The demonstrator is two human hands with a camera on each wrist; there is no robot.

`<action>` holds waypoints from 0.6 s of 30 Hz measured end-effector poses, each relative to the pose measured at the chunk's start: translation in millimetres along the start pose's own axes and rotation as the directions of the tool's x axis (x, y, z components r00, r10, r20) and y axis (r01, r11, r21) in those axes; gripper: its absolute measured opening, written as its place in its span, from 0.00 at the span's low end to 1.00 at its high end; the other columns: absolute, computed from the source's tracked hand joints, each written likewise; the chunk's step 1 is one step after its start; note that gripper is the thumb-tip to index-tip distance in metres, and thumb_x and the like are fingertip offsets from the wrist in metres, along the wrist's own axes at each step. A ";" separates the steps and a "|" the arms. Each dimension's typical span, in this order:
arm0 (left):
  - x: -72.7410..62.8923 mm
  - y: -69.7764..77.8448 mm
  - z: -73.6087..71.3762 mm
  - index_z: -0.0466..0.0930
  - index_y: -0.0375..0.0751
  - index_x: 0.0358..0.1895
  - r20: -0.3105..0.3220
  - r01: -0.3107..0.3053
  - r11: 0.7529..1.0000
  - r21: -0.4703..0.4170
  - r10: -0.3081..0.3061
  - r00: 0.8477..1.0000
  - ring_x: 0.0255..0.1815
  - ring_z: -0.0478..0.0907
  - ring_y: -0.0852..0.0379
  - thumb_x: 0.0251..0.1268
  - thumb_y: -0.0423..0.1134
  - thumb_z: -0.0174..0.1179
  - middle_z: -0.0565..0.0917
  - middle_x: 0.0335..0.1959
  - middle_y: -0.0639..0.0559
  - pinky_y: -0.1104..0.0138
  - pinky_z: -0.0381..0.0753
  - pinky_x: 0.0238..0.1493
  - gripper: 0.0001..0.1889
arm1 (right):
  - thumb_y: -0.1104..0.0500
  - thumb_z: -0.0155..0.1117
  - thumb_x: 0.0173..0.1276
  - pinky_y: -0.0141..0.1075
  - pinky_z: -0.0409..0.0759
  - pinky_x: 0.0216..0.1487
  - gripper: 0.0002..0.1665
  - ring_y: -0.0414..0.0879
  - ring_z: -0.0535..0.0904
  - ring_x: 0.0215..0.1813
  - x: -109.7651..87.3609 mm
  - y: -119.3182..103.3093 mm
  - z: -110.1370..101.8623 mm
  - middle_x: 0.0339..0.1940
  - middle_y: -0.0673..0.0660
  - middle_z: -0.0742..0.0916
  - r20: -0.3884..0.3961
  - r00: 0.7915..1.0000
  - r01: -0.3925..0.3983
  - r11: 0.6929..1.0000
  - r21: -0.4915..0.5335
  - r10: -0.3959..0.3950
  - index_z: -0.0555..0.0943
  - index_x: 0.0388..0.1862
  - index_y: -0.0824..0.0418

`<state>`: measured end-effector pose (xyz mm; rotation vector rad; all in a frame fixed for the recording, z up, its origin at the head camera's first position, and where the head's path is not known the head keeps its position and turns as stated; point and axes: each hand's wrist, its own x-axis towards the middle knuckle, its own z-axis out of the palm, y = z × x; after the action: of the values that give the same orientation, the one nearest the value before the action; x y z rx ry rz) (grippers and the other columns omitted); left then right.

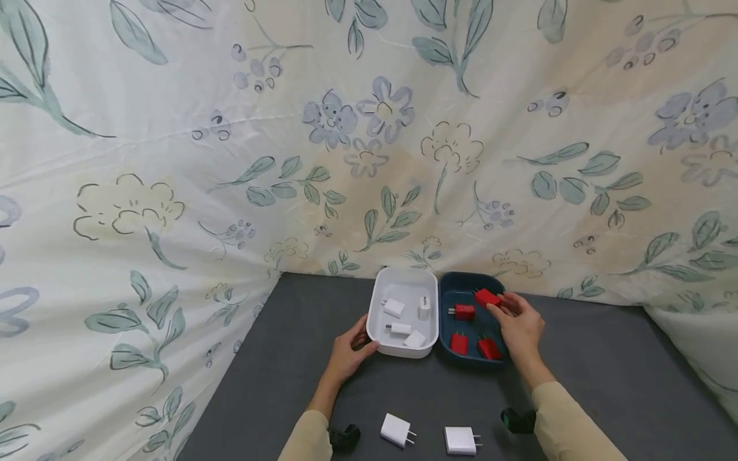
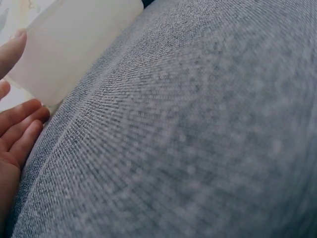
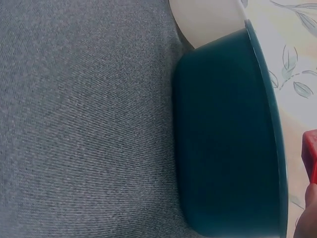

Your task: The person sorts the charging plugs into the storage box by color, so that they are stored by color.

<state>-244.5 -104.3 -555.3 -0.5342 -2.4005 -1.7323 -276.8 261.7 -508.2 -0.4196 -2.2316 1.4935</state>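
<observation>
My right hand pinches a red charger plug over the far right part of the dark blue tray. The right wrist view catches that red plug and a fingertip at its right edge. Inside the blue tray lie more red plugs, several in all. My left hand rests against the near left corner of the white tray, thumb at the front and fingers along the side. In the left wrist view its fingers look relaxed beside the tray wall. White plugs lie in the white tray.
Two white charger plugs, one on the left and one on the right, lie on the dark grey table in front of the trays. A floral cloth hangs behind the table. Both trays stand side by side.
</observation>
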 end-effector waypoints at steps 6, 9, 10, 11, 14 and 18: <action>0.0 1.5 -0.3 0.62 0.33 0.72 0.000 0.011 1.000 0.007 -0.011 1.000 0.62 0.77 0.39 0.63 0.39 0.66 0.76 0.63 0.32 0.46 0.76 0.61 0.37 | 0.53 0.71 0.61 0.27 0.80 0.53 0.30 0.50 0.83 0.58 -0.2 -1.9 2.0 0.59 0.57 0.85 -0.009 1.000 -0.010 1.000 0.014 0.010 0.78 0.62 0.59; 0.1 1.7 -0.6 0.61 0.32 0.72 0.005 0.011 1.000 0.002 -0.011 1.000 0.62 0.76 0.38 0.63 0.39 0.66 0.76 0.63 0.31 0.45 0.75 0.61 0.36 | 0.52 0.71 0.61 0.28 0.80 0.54 0.30 0.51 0.83 0.58 -0.2 -2.9 4.1 0.59 0.58 0.84 -0.015 1.000 -0.002 1.000 0.020 0.002 0.78 0.62 0.60; 0.0 2.1 -0.7 0.61 0.32 0.72 0.007 0.010 1.000 0.002 -0.010 1.000 0.62 0.76 0.37 0.63 0.39 0.66 0.76 0.63 0.31 0.45 0.75 0.61 0.36 | 0.52 0.71 0.61 0.28 0.80 0.54 0.31 0.51 0.83 0.58 -0.3 -3.1 4.9 0.59 0.58 0.84 -0.016 1.000 -0.002 1.000 0.023 0.002 0.78 0.62 0.60; 0.0 2.3 -0.8 0.61 0.32 0.72 0.008 0.009 1.000 0.000 -0.009 1.000 0.62 0.76 0.37 0.63 0.39 0.66 0.76 0.63 0.31 0.44 0.75 0.61 0.36 | 0.53 0.72 0.61 0.28 0.79 0.54 0.31 0.51 0.83 0.58 -0.7 -3.4 5.8 0.59 0.58 0.84 -0.017 1.000 -0.003 1.000 0.028 0.003 0.78 0.62 0.60; -0.2 2.7 -1.0 0.61 0.32 0.72 0.008 0.007 1.000 0.004 -0.008 1.000 0.62 0.77 0.38 0.63 0.39 0.66 0.76 0.62 0.31 0.45 0.75 0.61 0.36 | 0.53 0.72 0.61 0.29 0.79 0.55 0.31 0.51 0.83 0.58 -1.9 -5.2 8.3 0.59 0.58 0.85 -0.022 1.000 -0.007 0.999 0.039 0.007 0.78 0.62 0.60; -0.2 2.9 -1.7 0.61 0.32 0.72 0.006 0.012 1.000 0.015 -0.012 1.000 0.62 0.77 0.39 0.63 0.39 0.66 0.76 0.63 0.32 0.46 0.76 0.61 0.37 | 0.53 0.73 0.60 0.28 0.80 0.55 0.31 0.49 0.83 0.58 -2.8 -8.5 10.7 0.58 0.57 0.85 -0.023 0.999 -0.022 0.998 0.052 0.024 0.78 0.62 0.58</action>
<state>-243.5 -105.1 -552.2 -0.5252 -2.4231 -1.7189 -279.8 248.6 -504.5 -0.4453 -2.1719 1.5471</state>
